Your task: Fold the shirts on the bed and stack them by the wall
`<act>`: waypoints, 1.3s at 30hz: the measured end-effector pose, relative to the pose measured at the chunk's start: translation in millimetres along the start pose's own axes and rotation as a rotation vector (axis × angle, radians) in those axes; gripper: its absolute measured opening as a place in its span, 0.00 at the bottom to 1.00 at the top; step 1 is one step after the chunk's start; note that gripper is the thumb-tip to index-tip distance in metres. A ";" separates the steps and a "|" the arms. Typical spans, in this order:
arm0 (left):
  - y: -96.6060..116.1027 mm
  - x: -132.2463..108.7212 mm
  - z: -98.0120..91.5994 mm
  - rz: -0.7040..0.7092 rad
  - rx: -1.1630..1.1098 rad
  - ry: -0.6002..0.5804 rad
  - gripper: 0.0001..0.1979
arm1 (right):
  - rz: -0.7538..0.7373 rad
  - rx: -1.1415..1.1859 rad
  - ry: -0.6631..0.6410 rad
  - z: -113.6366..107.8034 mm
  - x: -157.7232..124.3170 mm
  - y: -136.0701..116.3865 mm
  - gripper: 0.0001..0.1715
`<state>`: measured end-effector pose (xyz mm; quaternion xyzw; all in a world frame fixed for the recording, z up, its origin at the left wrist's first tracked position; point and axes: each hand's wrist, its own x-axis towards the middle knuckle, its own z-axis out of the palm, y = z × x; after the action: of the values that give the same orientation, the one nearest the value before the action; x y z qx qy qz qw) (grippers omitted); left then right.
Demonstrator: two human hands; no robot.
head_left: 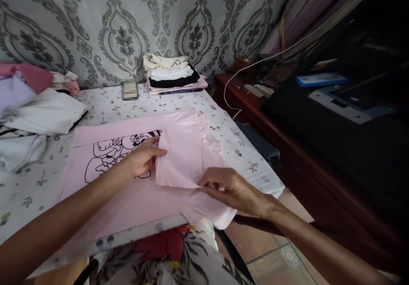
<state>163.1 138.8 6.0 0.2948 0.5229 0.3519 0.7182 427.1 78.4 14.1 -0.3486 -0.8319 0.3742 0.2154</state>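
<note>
Right hand (230, 189) and left hand (144, 157) grip opposite edges of pink shirt (128, 206) fold.

Head camera looks down, close over the table (105, 106).

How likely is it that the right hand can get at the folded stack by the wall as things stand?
Probably yes: only bare tabletop and the flat pink shirt lie before the stack, but the right hand is pinching that shirt's fold.
</note>
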 end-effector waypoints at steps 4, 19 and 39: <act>-16.9 -17.6 2.3 -0.060 0.068 0.024 0.30 | -0.088 -0.159 -0.119 6.3 2.0 3.8 0.14; -1.5 -6.4 -8.6 0.702 1.591 0.152 0.19 | -0.038 -0.259 0.126 -9.8 90.7 27.8 0.15; -53.2 -30.2 3.3 0.852 1.543 -0.719 0.28 | -0.057 -0.370 0.153 15.9 153.6 97.1 0.27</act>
<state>170.6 83.3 -18.8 0.9440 0.2074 0.0301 0.2548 355.9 231.1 -56.0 -0.3859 -0.8772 0.1810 0.2210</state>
